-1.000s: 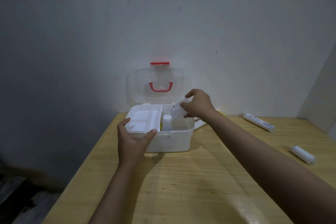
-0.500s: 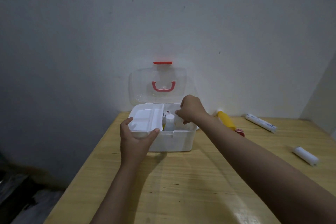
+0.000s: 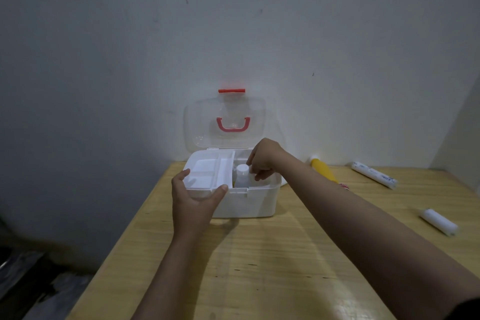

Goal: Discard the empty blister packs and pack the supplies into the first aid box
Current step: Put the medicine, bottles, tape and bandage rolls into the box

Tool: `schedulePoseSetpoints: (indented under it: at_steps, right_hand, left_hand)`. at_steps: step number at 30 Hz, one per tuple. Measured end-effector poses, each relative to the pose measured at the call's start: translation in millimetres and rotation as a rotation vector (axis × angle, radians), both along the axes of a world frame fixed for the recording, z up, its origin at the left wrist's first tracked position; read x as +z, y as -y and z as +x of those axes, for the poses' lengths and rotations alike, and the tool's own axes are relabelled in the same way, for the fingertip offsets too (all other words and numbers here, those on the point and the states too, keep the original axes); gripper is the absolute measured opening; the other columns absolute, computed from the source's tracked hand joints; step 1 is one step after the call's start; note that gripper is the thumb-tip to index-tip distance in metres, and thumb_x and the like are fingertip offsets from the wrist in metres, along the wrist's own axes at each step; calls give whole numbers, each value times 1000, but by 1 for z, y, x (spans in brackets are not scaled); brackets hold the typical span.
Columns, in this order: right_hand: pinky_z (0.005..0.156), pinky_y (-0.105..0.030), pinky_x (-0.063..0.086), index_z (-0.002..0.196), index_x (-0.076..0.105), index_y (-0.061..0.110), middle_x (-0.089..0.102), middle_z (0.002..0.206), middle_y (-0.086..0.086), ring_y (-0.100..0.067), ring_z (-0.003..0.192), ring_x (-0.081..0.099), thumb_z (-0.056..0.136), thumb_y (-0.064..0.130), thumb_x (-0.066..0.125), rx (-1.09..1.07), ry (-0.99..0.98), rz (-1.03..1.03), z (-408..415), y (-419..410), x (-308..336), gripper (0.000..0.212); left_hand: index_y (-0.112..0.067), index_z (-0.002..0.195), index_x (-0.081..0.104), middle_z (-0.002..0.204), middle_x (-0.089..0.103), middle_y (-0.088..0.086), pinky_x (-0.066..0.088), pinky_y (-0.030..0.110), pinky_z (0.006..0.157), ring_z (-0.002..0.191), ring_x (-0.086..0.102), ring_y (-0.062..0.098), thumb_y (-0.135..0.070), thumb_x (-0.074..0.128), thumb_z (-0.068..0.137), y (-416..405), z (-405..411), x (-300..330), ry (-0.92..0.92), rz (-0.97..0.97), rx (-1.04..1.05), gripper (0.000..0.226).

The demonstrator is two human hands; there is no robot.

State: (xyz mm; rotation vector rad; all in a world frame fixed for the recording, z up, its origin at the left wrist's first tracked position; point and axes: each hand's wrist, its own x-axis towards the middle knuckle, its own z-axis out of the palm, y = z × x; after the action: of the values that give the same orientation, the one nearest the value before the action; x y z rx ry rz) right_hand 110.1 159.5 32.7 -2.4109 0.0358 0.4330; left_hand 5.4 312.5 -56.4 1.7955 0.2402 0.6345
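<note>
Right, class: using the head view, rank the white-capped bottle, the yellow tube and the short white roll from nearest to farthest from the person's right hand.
1. White-capped bottle: inside the box, right beside the right hand.
2. Yellow tube: on the table, behind the forearm.
3. Short white roll: far right of the table.

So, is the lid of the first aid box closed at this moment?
No, the clear lid stands upright behind the first aid box, and the right hand reaches inside the box.
</note>
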Motion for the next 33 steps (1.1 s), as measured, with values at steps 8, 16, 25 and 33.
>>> schedulePoseSetpoints:
  at_steps: [8,16,25,33]
  right_hand:
    - [84,-34,59,103,71,-3,74,70,-11,-24,83,74,80,3,69,-38,38,97,2,-5,-4,25]
    - [83,-35,58,109,66,-8,70,101,-23,-22,70,64,82,-9,61,-36,-17,239,3,-5,-9,28]
    - [71,-31,60,80,68,-3,67,77,-22,-24,65,68,76,-8,69,-152,256,538,-23,51,12,6]
    - [74,-29,48,106,67,7,66,110,-9,-23,99,62,80,10,66,-262,496,2,-12,131,-9,27]
  left_hand:
    - [-27,133,32,139,36,-2,49,31,87,121,37,15,-34,84,65,-2,1,-1,7,16,-1,85]
    - [-26,134,32,135,36,-3,50,30,81,116,39,14,-34,83,65,-2,1,0,1,22,7,86]
    - [-22,133,35,131,35,-8,40,30,94,118,37,11,-31,84,66,-1,-1,4,7,5,8,83]
    - [-23,135,33,141,37,3,44,35,95,124,39,19,-30,84,66,2,-3,6,-12,-9,0,85]
